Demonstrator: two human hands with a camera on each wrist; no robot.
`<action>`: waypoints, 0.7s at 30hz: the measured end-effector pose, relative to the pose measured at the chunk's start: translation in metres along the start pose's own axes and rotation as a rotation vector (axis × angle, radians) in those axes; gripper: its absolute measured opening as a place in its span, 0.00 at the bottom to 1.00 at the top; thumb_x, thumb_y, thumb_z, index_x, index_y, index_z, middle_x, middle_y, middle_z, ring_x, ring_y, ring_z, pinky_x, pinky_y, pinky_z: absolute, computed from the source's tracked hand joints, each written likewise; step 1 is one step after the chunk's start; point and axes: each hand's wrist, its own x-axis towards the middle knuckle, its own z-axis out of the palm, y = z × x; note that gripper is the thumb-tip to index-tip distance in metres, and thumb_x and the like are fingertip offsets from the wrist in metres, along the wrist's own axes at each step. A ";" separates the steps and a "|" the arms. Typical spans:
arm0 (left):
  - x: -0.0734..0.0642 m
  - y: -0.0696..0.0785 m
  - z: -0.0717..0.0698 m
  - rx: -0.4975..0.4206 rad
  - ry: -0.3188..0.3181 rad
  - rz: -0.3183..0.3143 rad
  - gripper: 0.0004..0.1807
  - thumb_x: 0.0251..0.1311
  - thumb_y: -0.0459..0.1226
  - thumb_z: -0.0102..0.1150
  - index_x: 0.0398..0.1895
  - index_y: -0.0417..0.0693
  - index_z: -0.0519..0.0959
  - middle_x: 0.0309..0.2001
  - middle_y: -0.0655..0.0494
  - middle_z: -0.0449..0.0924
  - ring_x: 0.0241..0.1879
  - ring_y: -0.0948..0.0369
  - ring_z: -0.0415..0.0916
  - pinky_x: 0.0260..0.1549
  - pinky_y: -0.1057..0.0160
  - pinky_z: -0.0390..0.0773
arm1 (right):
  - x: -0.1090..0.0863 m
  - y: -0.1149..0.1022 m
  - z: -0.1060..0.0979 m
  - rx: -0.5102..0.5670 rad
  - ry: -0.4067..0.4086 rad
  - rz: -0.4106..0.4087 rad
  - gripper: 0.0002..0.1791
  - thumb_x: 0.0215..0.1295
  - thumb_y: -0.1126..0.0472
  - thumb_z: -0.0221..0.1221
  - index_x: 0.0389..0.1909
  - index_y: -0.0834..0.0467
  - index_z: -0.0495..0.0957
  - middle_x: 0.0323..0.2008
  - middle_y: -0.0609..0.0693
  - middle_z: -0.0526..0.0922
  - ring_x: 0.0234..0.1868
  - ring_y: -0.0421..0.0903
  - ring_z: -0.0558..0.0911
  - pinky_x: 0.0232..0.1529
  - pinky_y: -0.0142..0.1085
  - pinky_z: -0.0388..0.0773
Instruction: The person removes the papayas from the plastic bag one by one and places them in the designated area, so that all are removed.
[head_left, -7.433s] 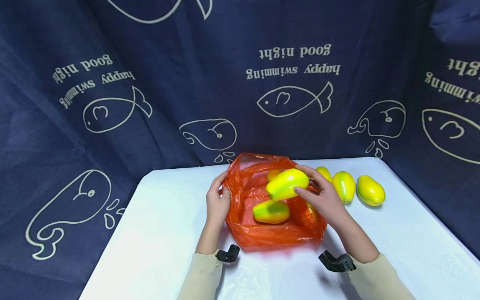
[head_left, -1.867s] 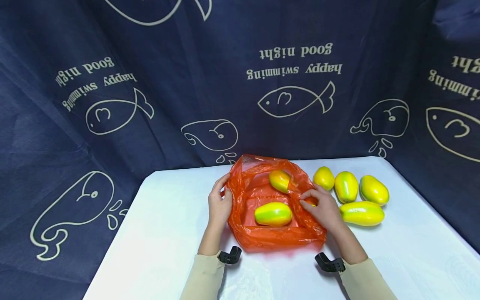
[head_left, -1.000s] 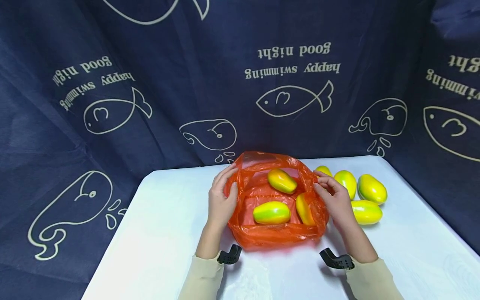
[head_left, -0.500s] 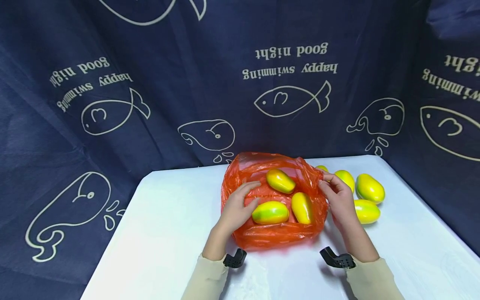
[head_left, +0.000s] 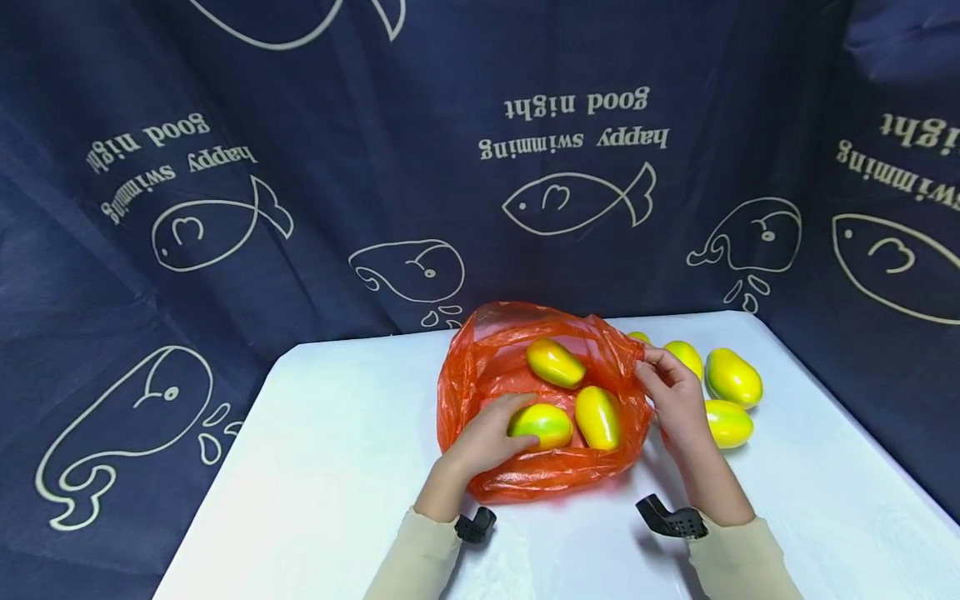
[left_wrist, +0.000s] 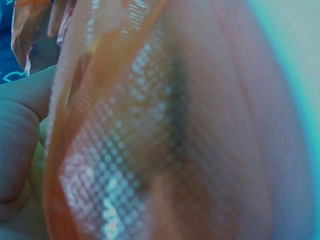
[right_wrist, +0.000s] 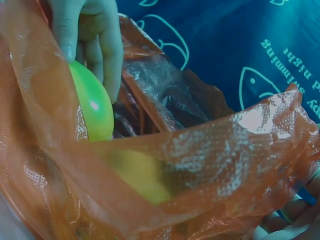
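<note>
A red plastic bag (head_left: 555, 477) lies with its mouth spread, three yellow-green papayas inside. My left hand (head_left: 486, 437) reaches into it over the left side and grips the front papaya (head_left: 547, 427), thumb on the near side and fingers behind. In the right wrist view, that papaya (right_wrist: 97, 107) shows green beneath the fingers. My right hand (head_left: 684, 408) pinches the bag's right rim. The other two papayas lie at the back (head_left: 556, 363) and right (head_left: 597, 418) of the bag. Blurred bag film (left_wrist: 115, 150) fills most of the left wrist view.
Several more papayas lie on the white table (head_left: 330, 467) right of the bag, among them one at the far right (head_left: 733, 378) and one nearer (head_left: 727, 423). The right arm partly hides some. A dark blue curtain (head_left: 420, 183) with fish drawings hangs behind.
A papaya held over the bag earlier now lies outside, at right. The left hand left the bag's left rim, moved inside and took hold of the front papaya. The right hand stayed on the rim.
</note>
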 end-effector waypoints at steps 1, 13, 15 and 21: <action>0.000 0.000 0.000 0.003 -0.003 0.000 0.35 0.62 0.48 0.66 0.72 0.62 0.67 0.69 0.63 0.70 0.68 0.58 0.67 0.70 0.51 0.68 | 0.000 0.000 0.000 0.002 -0.001 -0.001 0.12 0.71 0.53 0.59 0.51 0.51 0.79 0.47 0.37 0.77 0.51 0.39 0.73 0.46 0.19 0.79; 0.001 -0.004 0.003 0.004 -0.037 0.044 0.36 0.59 0.47 0.69 0.72 0.58 0.68 0.66 0.63 0.74 0.66 0.59 0.71 0.69 0.52 0.70 | 0.001 0.004 0.001 -0.041 -0.015 0.001 0.11 0.72 0.53 0.57 0.51 0.52 0.79 0.45 0.39 0.76 0.49 0.41 0.72 0.45 0.20 0.80; 0.001 -0.004 0.003 -0.001 -0.034 0.043 0.36 0.59 0.47 0.69 0.71 0.58 0.69 0.66 0.63 0.74 0.65 0.59 0.71 0.68 0.52 0.71 | 0.001 0.004 0.001 -0.052 -0.011 0.006 0.12 0.72 0.53 0.57 0.51 0.53 0.78 0.46 0.39 0.76 0.49 0.41 0.72 0.45 0.20 0.80; 0.000 -0.003 0.003 0.004 -0.020 0.050 0.36 0.57 0.49 0.70 0.70 0.59 0.70 0.65 0.65 0.75 0.64 0.60 0.72 0.67 0.52 0.72 | 0.000 0.003 0.001 -0.068 -0.012 0.018 0.14 0.73 0.53 0.57 0.53 0.54 0.78 0.46 0.38 0.76 0.49 0.41 0.72 0.45 0.20 0.80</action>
